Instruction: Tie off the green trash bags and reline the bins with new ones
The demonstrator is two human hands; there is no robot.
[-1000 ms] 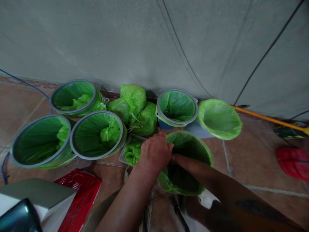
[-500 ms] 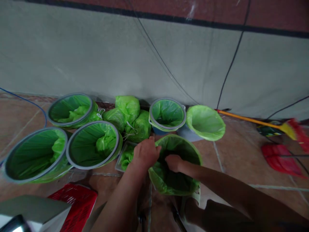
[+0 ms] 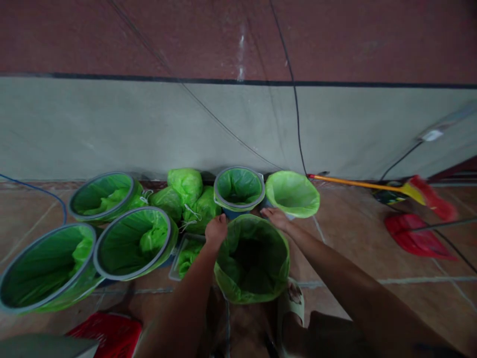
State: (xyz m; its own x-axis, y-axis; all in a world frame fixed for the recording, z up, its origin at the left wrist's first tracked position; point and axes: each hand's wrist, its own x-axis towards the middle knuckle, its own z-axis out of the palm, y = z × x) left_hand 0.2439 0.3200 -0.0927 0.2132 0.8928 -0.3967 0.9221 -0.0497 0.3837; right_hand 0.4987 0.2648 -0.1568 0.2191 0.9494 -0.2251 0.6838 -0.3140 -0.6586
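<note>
A bin lined with a light green bag [image 3: 253, 296] stands on the floor in front of me, its dark inside facing up. My left hand [image 3: 216, 230] is closed at the bin's far left rim, gripping the edge of the bin liner. Just beyond the far right rim is my right hand [image 3: 275, 218], fingers stretched out to the left, with nothing visible in them. Whether it touches the liner I cannot tell. Behind the hands stand a grey-rimmed lined bucket [image 3: 239, 203] and another bin with a pale green liner [image 3: 292, 191].
Several grey-rimmed lined bins [image 3: 136, 241] stand on the left. Tied green bags [image 3: 185, 184] lie against the wall [image 3: 149, 124], with a clear tub [image 3: 175, 268] nearer. A yellow-handled broom [image 3: 346, 183] and red dustpan [image 3: 412, 233] lie right. A red bag [image 3: 117, 330] is lower left.
My right hand has come out of the bin and moved to beyond its far right rim. My left hand stays by the left rim. The view has tilted up and shifted right.
</note>
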